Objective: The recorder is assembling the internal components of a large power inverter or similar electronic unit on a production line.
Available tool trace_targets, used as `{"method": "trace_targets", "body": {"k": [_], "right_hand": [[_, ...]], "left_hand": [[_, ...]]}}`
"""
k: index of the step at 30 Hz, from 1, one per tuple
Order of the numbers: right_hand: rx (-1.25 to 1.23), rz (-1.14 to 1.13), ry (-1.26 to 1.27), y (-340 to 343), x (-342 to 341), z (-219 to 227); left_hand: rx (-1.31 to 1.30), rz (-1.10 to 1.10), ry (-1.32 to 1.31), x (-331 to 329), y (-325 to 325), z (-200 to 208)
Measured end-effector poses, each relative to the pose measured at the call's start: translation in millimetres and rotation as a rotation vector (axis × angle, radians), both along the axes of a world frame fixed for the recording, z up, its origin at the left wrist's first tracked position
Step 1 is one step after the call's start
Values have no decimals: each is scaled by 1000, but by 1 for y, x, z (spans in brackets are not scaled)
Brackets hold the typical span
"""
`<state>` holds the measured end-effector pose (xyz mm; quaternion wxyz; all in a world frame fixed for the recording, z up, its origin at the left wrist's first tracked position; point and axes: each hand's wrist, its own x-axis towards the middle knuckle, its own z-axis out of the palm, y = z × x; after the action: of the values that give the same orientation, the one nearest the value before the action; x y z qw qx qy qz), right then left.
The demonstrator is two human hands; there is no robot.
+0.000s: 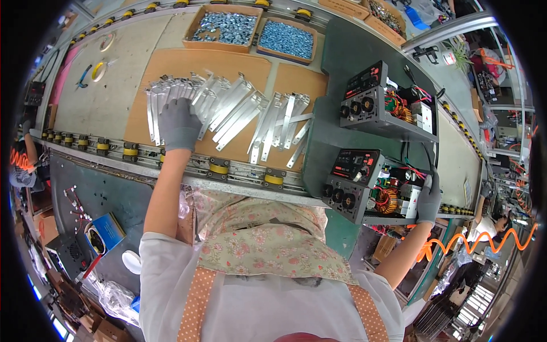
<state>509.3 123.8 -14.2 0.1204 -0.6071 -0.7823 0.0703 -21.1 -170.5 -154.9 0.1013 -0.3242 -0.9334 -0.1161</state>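
Left hand over metal strips at ten o'clock, right hand on an open device at three.
The gloved left hand [181,124], fingers extended, covers several metal strips [242,119] that spread toward twelve on a cardboard sheet [211,60]; whether it has hold of any, I cannot tell. Dragging the loose pile could skew or scatter it. The near device [373,188] seems to overhang the counter [122,74], so a lopsided push might tip it. Against its outer side, the right hand [428,199] is partly curled; a slipping finger could snag the exposed wires.
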Motion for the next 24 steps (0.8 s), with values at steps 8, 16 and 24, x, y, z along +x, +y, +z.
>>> {"method": "trace_targets", "body": {"k": [8, 16, 24], "right_hand": [[-45, 17, 48, 2, 2, -3], [-40, 100, 128, -11, -19, -3], [-4, 96, 98, -36, -57, 3]], "left_hand": [[652, -113, -414, 8, 0, -8], [794, -135, -550, 22, 0, 2], [721, -69, -457, 19, -4, 10]]}}
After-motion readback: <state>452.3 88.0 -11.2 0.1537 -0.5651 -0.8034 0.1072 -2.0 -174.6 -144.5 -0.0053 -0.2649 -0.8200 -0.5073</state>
